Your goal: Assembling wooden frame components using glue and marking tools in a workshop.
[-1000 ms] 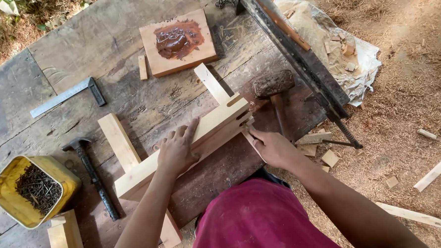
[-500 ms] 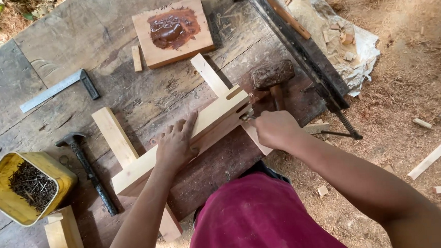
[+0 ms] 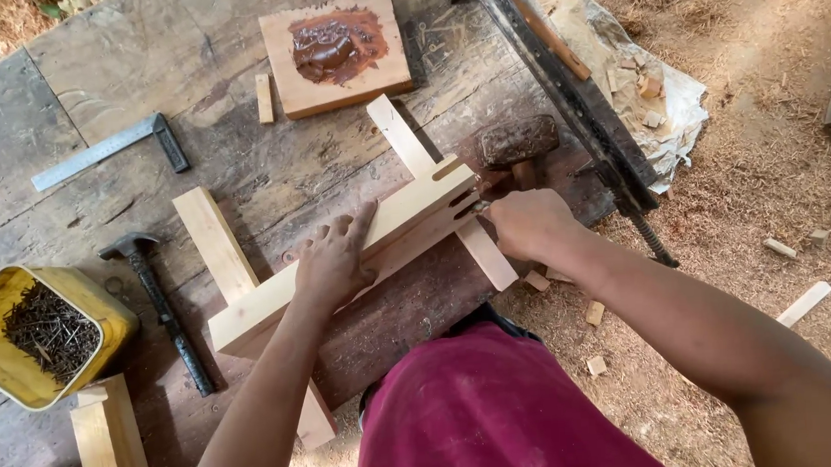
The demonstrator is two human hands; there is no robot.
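Observation:
A pale wooden frame [image 3: 278, 300] of a long rail crossed by two slats lies on a worn plank workbench [image 3: 244, 157]. My left hand [image 3: 334, 256] presses flat on the middle of the rail, fingers spread. My right hand [image 3: 525, 221] is closed at the rail's right end, where slots are cut, and pinches something small and thin at the slot; what it is I cannot tell. A wooden mallet [image 3: 520, 145] lies just beyond that end.
A wood block with brown glue [image 3: 338, 52] sits at the back, a metal try square [image 3: 113, 153] at the left. A claw hammer [image 3: 162, 305] and a yellow tin of nails [image 3: 37, 334] lie left. A long bar clamp [image 3: 578, 105] runs along the bench's right edge. Wood offcuts scatter the sawdust ground.
My right hand has moved up from the lower slat to the slotted end of the rail. My left hand stays pressed on the rail.

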